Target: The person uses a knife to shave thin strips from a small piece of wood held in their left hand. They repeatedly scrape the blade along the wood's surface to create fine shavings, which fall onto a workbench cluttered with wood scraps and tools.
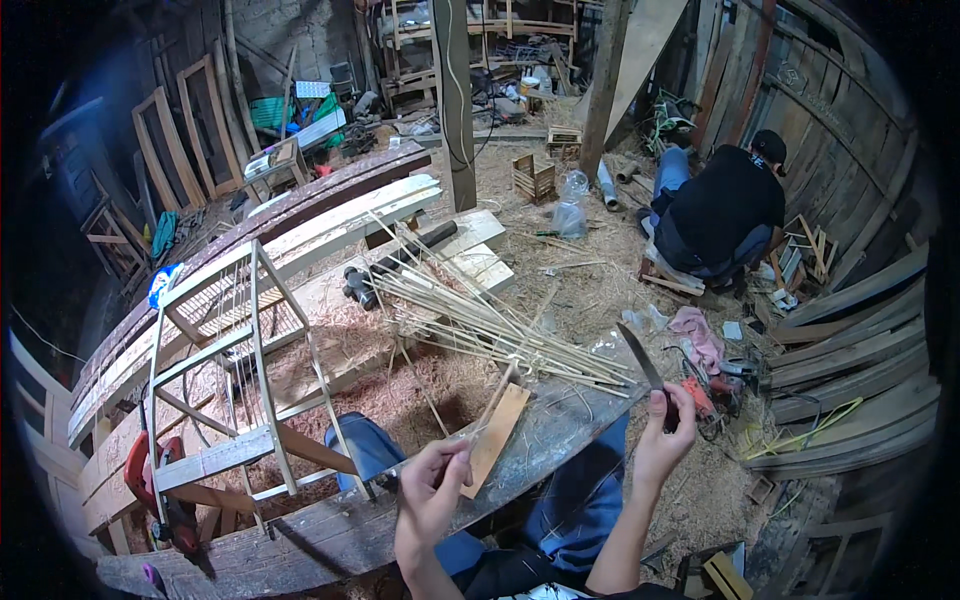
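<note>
My right hand [672, 420] is closed round the handle of a knife [642, 357], its dark blade pointing up and to the left. The fingers of my left hand [435, 480] pinch a thin wooden stick [495, 400], which slants up and away from me. Under that stick, a small flat wooden board [498, 440] lies on the worn plank bench [570, 420] across my lap. Just beyond is a loose pile of thin wooden sticks [480, 320]. Left of my left hand stands a slatted wooden frame [265, 360], like a small cage.
A hammer [360, 288] lies on the planks behind the frame. A red and black tool [140, 472] sits at the far left. To the right, a person in dark clothes [720, 210] crouches near a pink cloth [697, 335]. Shavings cover the floor; curved boards [850, 370] line the right side.
</note>
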`<act>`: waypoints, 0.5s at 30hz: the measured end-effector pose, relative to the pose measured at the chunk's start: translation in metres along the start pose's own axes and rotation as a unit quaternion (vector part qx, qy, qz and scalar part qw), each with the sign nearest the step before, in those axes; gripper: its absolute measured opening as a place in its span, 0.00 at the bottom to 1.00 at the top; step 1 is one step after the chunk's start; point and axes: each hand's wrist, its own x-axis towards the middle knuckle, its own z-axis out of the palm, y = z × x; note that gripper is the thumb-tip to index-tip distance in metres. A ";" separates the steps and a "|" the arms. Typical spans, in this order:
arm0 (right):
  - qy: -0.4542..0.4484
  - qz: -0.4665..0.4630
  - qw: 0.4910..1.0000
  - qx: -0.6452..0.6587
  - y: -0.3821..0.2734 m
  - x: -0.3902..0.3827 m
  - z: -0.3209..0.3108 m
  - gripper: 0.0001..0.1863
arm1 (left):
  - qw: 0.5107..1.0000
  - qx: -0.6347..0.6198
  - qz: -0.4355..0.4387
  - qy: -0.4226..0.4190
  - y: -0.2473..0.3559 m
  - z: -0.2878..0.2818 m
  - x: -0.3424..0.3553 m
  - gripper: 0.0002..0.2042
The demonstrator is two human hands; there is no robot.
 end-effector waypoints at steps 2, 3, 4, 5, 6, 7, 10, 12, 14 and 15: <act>-0.014 0.002 1.000 0.009 -0.009 0.000 -0.003 0.12 | 0.999 -0.007 -0.042 0.020 0.012 0.001 0.001 0.11; -0.036 -0.019 0.999 -0.013 -0.013 -0.002 -0.003 0.12 | 0.998 -0.021 -0.049 0.026 0.009 0.002 0.003 0.12; -0.050 -0.018 0.999 0.003 -0.018 -0.005 -0.001 0.13 | 0.997 -0.035 -0.055 0.031 0.008 0.003 0.005 0.12; -0.064 -0.016 0.998 0.020 -0.023 -0.008 0.003 0.13 | 0.996 -0.060 -0.059 0.023 0.007 0.005 0.006 0.11; -0.079 -0.015 0.996 0.037 -0.029 -0.011 0.005 0.14 | 0.995 -0.074 -0.057 0.022 0.004 0.007 0.007 0.11; -0.090 -0.037 0.994 0.053 -0.036 -0.015 0.008 0.14 | 0.994 -0.087 -0.054 0.023 0.002 0.009 0.009 0.10; -0.206 -0.090 0.972 0.063 -0.046 -0.020 0.013 0.15 | 0.989 -0.137 -0.050 0.009 0.001 0.013 0.011 0.07; -0.266 -0.124 0.955 0.040 -0.061 -0.028 0.016 0.14 | 0.984 -0.171 -0.053 -0.005 0.001 0.014 0.010 0.07; -0.319 -0.097 0.940 0.070 -0.068 -0.038 0.022 0.15 | 0.981 -0.184 -0.059 -0.012 0.002 0.016 0.010 0.08; -0.326 -0.122 0.934 0.078 -0.071 -0.041 0.025 0.15 | 0.984 -0.168 -0.062 -0.013 0.004 0.018 0.008 0.08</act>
